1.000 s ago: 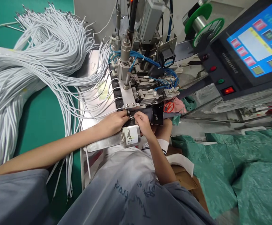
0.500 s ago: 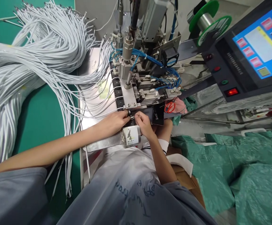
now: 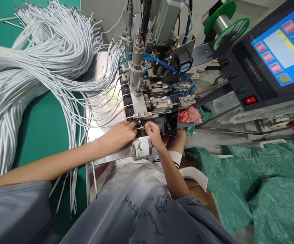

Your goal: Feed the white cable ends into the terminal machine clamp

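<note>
My left hand (image 3: 123,135) is closed on a white cable (image 3: 139,128) beside the front end of the machine's row of black blocks (image 3: 129,111). Close to its right, my right hand (image 3: 152,131) pinches the cable's small end. The fingers partly cover that end, and its details are too small to make out. Just below the hands lies a clear plastic roll with a white label (image 3: 142,147). Several white cables run from the left into the black blocks, under the metal cylinder assembly (image 3: 139,101).
A large bundle of white cables (image 3: 58,44) covers the green table (image 3: 39,122) on the left. A black tray (image 3: 171,125) and red scissors (image 3: 183,116) sit right of my hands. The control screen (image 3: 280,51) and a wire spool (image 3: 223,23) stand upper right.
My left hand has shifted slightly left and down, away from my right fingertips, and more of the cable shows between them. My right hand has barely moved.
</note>
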Motion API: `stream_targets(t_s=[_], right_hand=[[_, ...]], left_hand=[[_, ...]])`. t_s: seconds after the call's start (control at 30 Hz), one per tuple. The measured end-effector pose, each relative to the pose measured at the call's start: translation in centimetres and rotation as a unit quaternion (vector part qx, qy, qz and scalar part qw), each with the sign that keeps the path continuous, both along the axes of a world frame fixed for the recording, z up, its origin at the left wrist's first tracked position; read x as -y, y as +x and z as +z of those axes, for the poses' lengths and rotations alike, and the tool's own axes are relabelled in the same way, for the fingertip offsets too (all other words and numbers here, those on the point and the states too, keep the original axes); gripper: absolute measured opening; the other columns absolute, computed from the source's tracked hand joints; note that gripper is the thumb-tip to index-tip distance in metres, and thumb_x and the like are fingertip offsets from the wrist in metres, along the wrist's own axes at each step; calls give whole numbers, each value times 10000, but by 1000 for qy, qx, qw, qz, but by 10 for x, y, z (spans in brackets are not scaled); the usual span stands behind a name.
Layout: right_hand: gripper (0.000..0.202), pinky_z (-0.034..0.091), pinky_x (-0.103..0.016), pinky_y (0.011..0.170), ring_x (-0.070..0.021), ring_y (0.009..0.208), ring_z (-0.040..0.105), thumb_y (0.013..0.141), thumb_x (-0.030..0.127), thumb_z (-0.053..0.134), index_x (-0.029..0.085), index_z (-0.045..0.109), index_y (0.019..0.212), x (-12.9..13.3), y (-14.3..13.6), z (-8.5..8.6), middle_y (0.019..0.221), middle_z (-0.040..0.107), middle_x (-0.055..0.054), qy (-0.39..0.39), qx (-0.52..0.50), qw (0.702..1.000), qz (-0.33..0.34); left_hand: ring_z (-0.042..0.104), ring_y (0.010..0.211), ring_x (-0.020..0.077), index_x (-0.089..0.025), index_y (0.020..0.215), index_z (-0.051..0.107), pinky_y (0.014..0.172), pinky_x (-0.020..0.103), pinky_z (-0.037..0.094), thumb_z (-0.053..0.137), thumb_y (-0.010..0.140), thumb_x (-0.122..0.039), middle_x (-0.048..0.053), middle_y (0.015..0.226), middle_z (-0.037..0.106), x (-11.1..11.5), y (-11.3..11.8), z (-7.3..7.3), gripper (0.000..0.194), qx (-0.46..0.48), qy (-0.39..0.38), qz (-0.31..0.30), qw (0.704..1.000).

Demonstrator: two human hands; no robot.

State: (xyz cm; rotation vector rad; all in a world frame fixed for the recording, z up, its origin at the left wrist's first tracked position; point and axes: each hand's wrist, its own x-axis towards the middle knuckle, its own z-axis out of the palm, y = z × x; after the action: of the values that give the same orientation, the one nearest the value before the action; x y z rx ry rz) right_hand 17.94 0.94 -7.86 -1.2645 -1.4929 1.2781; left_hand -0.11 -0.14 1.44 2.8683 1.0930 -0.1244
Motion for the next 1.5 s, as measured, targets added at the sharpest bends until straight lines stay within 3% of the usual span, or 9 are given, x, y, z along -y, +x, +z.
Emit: stream_targets(t_s=[0.23,0.4,0.5,0.6,0.77,0.97,1.07,1.2,1.5], right_hand=[[276,278,-242,516,-108,538,321,833,367,462,205,413,616,-2,4,11,564,336,48,14,12,999,-46],[220,317,-253,555,-121,575,400,885,292,389,206,471,700,47,-6,47,626,449,21,107,47,974,-195],[209,337,-259,555,-113,518,438,866,256,457,204,561,693,89,-34,58,577,525,20,81,94,992,34],[138,372,-258,555,-127,542,520,842,293,534,214,627,778,114,-71,52,609,602,9,-20,73,963,259],[146,382,-249,507,-135,555,553,837,222,515,230,578,705,121,-102,38,600,602,27,-55,64,938,337],[168,352,-309,537,-169,545,508,815,177,491,219,546,662,108,-53,60,599,585,-14,21,184,956,228],[201,358,-301,535,-151,533,493,814,203,521,203,533,613,83,-19,71,583,560,-14,70,213,967,118],[96,455,-272,623,-144,653,576,775,224,594,197,604,866,50,5,77,722,626,-14,57,76,995,-21],[135,453,-253,557,-104,555,531,743,303,634,181,602,793,42,-15,73,665,599,-1,7,-131,984,-118]], left_hand=[[520,473,139,-124,686,601,399,284,216,460,772,-95,71,718,576,4,-7,13,168,-19,-13,67,997],[524,458,151,-95,795,611,399,287,168,458,795,-148,91,697,571,-2,-14,7,162,-15,50,120,991],[523,470,168,-92,876,612,404,282,208,437,806,-159,93,675,571,-8,-21,6,200,-11,51,132,990],[507,471,154,-93,830,622,427,280,266,403,792,-97,109,677,585,-14,-25,8,222,-9,33,122,992],[491,487,135,-98,702,596,457,275,293,396,794,-69,96,658,573,-5,-14,16,223,53,27,168,984],[583,770,147,-121,987,629,667,258,448,358,946,-260,72,867,612,21,5,19,308,285,-103,-6,953],[600,838,153,-114,1074,607,736,259,460,339,962,-279,87,940,624,20,6,16,334,316,-176,12,932],[590,777,142,-119,1086,607,687,252,452,423,940,-299,65,851,624,10,3,7,295,363,-193,42,910],[558,664,108,-137,869,664,615,226,448,478,886,-174,25,705,597,5,0,8,191,437,-143,71,885]])
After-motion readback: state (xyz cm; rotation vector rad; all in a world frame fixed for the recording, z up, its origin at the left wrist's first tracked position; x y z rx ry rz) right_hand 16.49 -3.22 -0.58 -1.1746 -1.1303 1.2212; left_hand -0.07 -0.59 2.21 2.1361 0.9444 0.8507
